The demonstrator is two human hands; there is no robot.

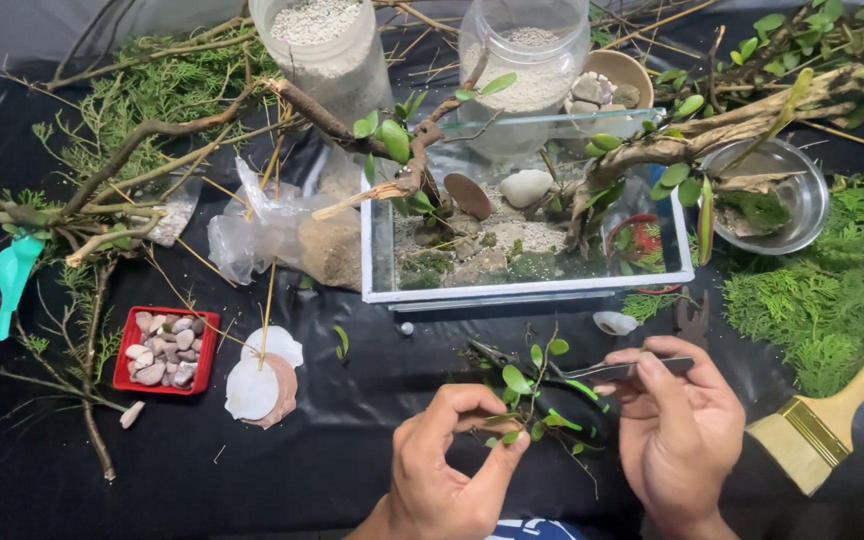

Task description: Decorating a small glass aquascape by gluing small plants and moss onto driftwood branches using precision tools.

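My left hand (pixel 455 462) pinches a small leafy sprig (pixel 529 392) by its stem, just in front of the glass tank (pixel 527 290). My right hand (pixel 679 425) grips metal tweezers (pixel 624 369) whose tips point left into the sprig's green leaves. Both hands hover over the black cloth (pixel 302 470). The rectangular tank holds sand, moss, stones, a flat brown disc and a piece of branching driftwood (pixel 672 145) with small leaves.
A red tray of pebbles (pixel 166 349) and flat shells (pixel 264 378) lie left. A wide paintbrush (pixel 820 424) lies right. Behind stand two jars of gravel (pixel 324 50), a steel bowl (pixel 782 195), a plastic bag of soil (pixel 292 235), branches and fern cuttings. A teal scoop (pixel 14 278) is far left.
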